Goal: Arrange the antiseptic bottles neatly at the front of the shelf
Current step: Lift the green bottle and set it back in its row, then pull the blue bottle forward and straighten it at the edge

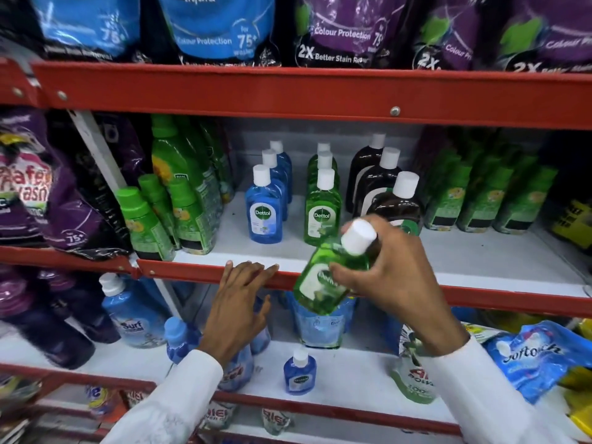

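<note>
- A store shelving unit filled the view, its red metal front rails fastened with bolts.
- The shelf boards were white, with a pale panel behind the middle tier.
- A grey diagonal brace crossed the left side.
- Lighting was bright and even, glaring on the glossy pouches along the top tier.

I see 3 files of white-capped antiseptic bottles standing upright on the white shelf, running front to back: blue bottles on the left, green bottles in the middle, brown bottles on the right. All sit back from the red front edge. 1 more green bottle is tilted in front of that edge, cap up and to the right, gripped in my right hand. A small blue bottle stands alone 1 shelf below.
</note>
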Motion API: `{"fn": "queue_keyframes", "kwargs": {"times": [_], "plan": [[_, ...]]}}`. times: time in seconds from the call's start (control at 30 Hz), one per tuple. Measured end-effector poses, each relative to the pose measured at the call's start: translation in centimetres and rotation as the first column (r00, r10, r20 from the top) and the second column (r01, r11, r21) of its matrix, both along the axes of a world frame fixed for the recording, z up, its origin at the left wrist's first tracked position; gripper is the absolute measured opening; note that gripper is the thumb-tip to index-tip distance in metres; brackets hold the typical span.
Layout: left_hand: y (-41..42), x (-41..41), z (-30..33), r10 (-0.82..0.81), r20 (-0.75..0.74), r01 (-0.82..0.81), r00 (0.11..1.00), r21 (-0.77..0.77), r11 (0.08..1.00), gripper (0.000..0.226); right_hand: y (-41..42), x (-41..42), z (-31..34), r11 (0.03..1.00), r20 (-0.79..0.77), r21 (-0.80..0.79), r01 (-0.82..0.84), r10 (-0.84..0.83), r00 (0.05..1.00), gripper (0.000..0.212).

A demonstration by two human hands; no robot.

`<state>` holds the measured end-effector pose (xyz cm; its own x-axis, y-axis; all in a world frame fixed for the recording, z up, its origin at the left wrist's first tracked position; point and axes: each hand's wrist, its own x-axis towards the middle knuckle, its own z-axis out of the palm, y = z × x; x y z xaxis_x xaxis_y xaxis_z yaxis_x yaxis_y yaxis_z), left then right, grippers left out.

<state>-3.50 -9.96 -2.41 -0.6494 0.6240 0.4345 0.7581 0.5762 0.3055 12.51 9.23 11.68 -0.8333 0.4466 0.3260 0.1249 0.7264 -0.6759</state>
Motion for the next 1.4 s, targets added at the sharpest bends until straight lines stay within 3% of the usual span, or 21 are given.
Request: {"fn": "queue_keyframes", "kwargs": {"times": [0.1,0.23,0.4,0.5,0.83,1.0,1.07,1.1,1.17,1.27,1.33,1.4], "plan": [[-0.1,-0.2,-0.1,-0.015,0.035,0.015,0.999,0.007,1.0,0.064,0.3,-2.7,2.7,0.995,-0.008,0.097,-0.027,0.028,1.0,0.056],[-0.5,-0.4,0.0,-0.045,0.053,0.045,0.998,0.007,0.999,0.073,1.1,-6.8,2.7,0.972,0.099,0.232,-0.026,0.003,0.995,0.07],[-0.7,-0.5,0.1,-0.065,0.05,0.064,0.997,0.022,0.998,0.072,2.3,-9.8,1.3,0.964,0.244,0.265,-0.023,-0.044,0.969,0.038],[-0.7,-0.6,0.0,-0.065,0.038,0.065,0.997,0.019,0.998,0.072,2.5,-10.1,1.1,0.972,0.243,0.237,-0.001,-0.058,0.968,0.042],[-0.9,-1.1,-0.1,-0.087,-0.018,0.087,0.996,-0.029,0.996,0.074,2.0,-7.6,-1.1,0.969,0.05,0.246,0.01,-0.023,0.998,0.089],[-2.1,-1.3,0.0,-0.057,-0.059,0.054,0.997,-0.054,0.997,0.072,-0.3,-2.9,-4.8,0.934,-0.312,0.345,0.096,0.017,0.95,0.051],[-2.7,-1.5,-0.1,-0.029,-0.059,0.026,0.998,-0.054,0.998,0.075,-0.9,-1.6,-8.3,0.925,-0.365,0.37,0.083,0.063,0.929,0.031],[-2.9,-1.5,-0.2,-0.024,-0.058,0.021,0.998,-0.056,0.998,0.077,-1.1,-1.3,-10.5,0.934,-0.322,0.355,0.031,0.091,0.942,0.026],[-3.0,-1.5,-0.3,-0.026,-0.045,0.024,0.999,-0.049,0.998,0.081,-1.0,-1.1,-15.0,0.967,-0.076,0.225,-0.123,0.144,0.987,0.03],[-2.8,-1.4,-0.2,-0.011,-0.01,0.01,1.0,-0.03,1.0,0.084,-0.4,-1.7,-21.6,0.959,0.375,0.047,-0.278,0.241,0.895,0.053],[-2.8,-1.5,-0.1,-0.005,-0.019,0.004,1.0,-0.05,0.999,0.084,-0.4,-2.6,-24.3,0.946,0.49,-0.044,-0.321,0.301,0.818,0.065],[-3.0,-1.6,0.1,-0.015,-0.041,0.011,0.999,-0.083,0.997,0.084,-0.7,-3.5,-25.4,0.94,0.527,-0.102,-0.327,0.33,0.783,0.063]]}}
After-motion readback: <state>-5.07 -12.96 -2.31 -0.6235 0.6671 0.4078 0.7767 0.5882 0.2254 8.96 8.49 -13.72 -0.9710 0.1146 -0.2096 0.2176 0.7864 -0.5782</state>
